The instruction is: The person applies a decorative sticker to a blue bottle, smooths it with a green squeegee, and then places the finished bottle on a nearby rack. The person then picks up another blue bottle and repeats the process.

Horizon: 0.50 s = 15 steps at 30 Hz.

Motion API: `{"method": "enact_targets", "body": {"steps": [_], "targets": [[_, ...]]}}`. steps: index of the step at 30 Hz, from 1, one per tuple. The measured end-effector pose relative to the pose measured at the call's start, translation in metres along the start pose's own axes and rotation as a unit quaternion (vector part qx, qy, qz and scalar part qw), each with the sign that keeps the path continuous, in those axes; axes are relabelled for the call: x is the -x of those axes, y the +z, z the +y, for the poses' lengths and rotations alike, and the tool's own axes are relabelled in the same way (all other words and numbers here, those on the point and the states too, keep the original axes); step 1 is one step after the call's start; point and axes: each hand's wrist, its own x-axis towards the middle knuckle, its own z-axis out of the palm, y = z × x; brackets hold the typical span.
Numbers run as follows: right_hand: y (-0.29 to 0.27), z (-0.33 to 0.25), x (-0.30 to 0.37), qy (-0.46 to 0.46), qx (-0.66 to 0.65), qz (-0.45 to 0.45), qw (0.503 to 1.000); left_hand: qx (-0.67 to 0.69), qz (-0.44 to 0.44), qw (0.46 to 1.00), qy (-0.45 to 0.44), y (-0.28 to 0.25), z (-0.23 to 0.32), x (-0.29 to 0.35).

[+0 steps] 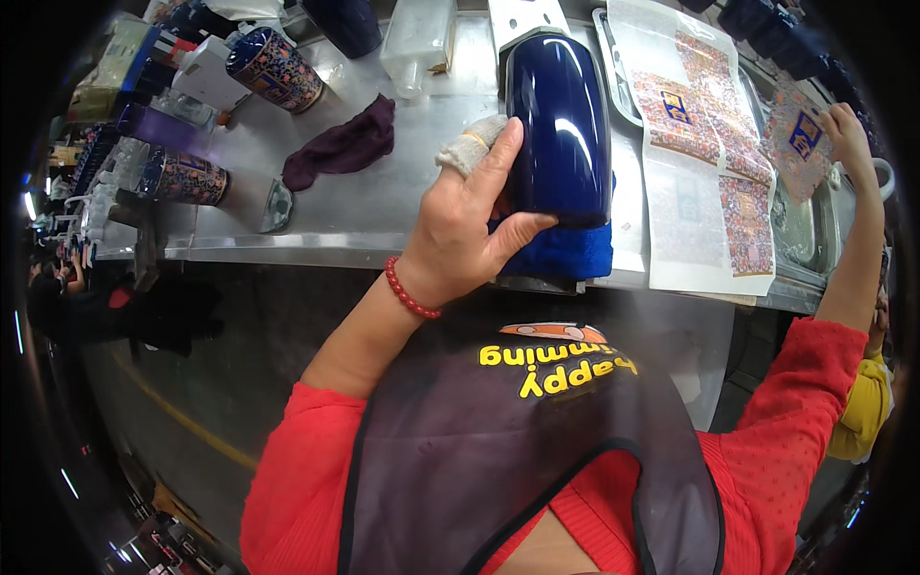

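My left hand (458, 213) grips the side and near end of a glossy dark blue ceramic vessel (561, 125), which lies lengthwise on a stand at the middle of the table edge. A pale cloth wrap (471, 146) covers one finger of that hand. A folded blue towel (565, 253) lies under the vessel's near end. Out at the far right, my right hand (849, 139) pinches a thin patterned decal (795, 144) with a blue emblem, held up over a tray of water (801, 230). Printed decal sheets (682, 206) lie between my hands.
Two decorated vessels (275, 69) stand at the left, near a crumpled purple cloth (343, 146) and a scraper-like piece (277, 207). At the back are another dark blue vessel (345, 24) and a clear bottle (418, 43). A person in yellow (861, 412) is at the right.
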Motion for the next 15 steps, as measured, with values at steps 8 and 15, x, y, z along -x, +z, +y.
{"method": "enact_targets", "body": {"steps": [8,15], "targets": [[-0.051,-0.116,0.001,0.004,-0.060,0.004,0.998,0.112,0.011,0.985,-0.129,-0.009,0.018,-0.007],[-0.089,-0.188,0.012,-0.099,-0.135,0.057,0.984,0.021,0.037,0.998,-0.039,0.024,0.001,0.028]]}}
